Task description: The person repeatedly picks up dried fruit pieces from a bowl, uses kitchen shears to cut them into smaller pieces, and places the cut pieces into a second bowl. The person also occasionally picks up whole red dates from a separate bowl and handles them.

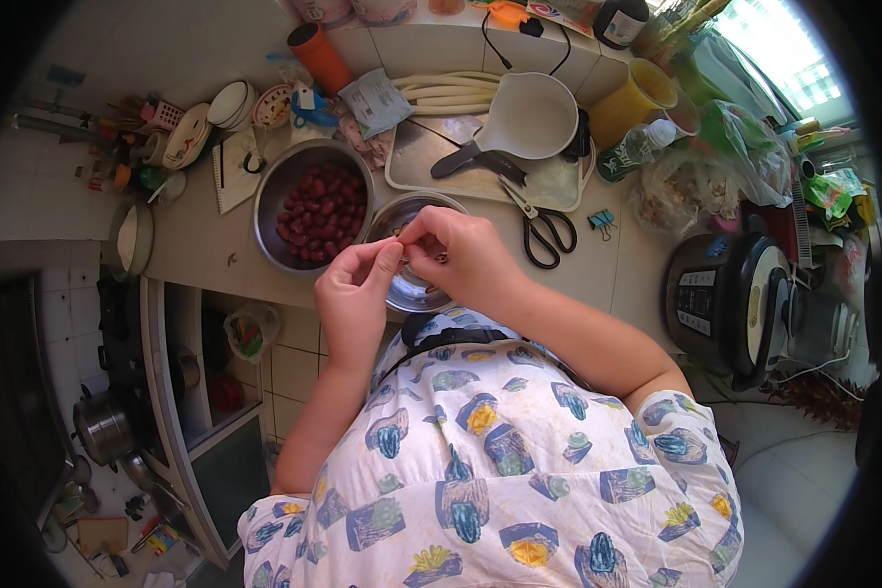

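My left hand (pixel 356 294) and my right hand (pixel 467 253) meet fingertip to fingertip above a small steel bowl (pixel 393 209). Thumbs and index fingers are pinched together; whatever may be between them is too small or hidden to make out. Some small bits lie in that bowl, mostly covered by my hands. Just left of it stands a larger steel bowl (pixel 264 220) with many dark red fruits, like jujubes (pixel 320 209). Black-handled scissors (pixel 540 224) lie to the right of my right hand, partly over the edge of a metal tray.
Behind the bowls is the metal tray (pixel 478 180), bearing a white saucepan (pixel 536 114) with a grey handle. A blue binder clip (pixel 603 223), a plastic bottle (pixel 636 151) and an electric pressure cooker (pixel 728 305) stand rightward. A notepad (pixel 233 173) lies left, near stacked bowls (pixel 231 105).
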{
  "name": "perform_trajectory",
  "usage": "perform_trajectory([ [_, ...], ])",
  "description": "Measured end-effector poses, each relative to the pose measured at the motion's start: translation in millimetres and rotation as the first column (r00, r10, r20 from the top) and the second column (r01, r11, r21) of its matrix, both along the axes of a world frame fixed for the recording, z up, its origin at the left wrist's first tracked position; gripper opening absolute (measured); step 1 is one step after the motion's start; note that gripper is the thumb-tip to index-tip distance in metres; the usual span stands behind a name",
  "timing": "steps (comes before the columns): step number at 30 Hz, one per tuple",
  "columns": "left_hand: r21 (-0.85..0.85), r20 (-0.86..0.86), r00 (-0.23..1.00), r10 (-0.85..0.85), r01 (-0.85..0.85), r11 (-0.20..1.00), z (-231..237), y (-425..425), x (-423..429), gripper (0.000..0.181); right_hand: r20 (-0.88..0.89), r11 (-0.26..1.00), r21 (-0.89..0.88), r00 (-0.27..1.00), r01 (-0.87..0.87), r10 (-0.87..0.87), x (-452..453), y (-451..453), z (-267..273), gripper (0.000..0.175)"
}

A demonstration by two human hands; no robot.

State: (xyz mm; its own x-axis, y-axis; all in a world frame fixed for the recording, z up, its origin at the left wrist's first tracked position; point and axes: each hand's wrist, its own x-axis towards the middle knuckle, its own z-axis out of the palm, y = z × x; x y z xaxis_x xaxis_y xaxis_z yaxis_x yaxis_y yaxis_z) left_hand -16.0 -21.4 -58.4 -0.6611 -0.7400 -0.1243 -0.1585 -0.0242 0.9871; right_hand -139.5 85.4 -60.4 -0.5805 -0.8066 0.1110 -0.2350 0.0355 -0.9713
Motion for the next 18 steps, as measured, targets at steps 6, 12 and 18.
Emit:
perform_trajectory([
  [6, 0.065, -0.076, 0.995, 0.066, -0.061, 0.996, 1.1, 1.9, -0.5, 0.021, 0.249, 0.999, 0.043, 0.968, 0.000, -0.011, 4.2, -5.6, -5.9, 0.010],
  [12, 0.062, -0.076, 0.995, 0.066, -0.062, 0.996, 4.9, -3.5, 4.0, 0.021, 0.590, 0.996, -0.031, 0.803, -0.082, 0.084, -4.8, -5.5, 0.4, 0.016],
  [18, -0.133, -0.016, 0.999, 0.033, -0.035, 0.991, 8.2, -1.6, 7.2, 0.021, 0.267, 0.991, 0.054, 0.958, -0.125, 0.106, -1.9, -5.7, 1.2, 0.015],
])
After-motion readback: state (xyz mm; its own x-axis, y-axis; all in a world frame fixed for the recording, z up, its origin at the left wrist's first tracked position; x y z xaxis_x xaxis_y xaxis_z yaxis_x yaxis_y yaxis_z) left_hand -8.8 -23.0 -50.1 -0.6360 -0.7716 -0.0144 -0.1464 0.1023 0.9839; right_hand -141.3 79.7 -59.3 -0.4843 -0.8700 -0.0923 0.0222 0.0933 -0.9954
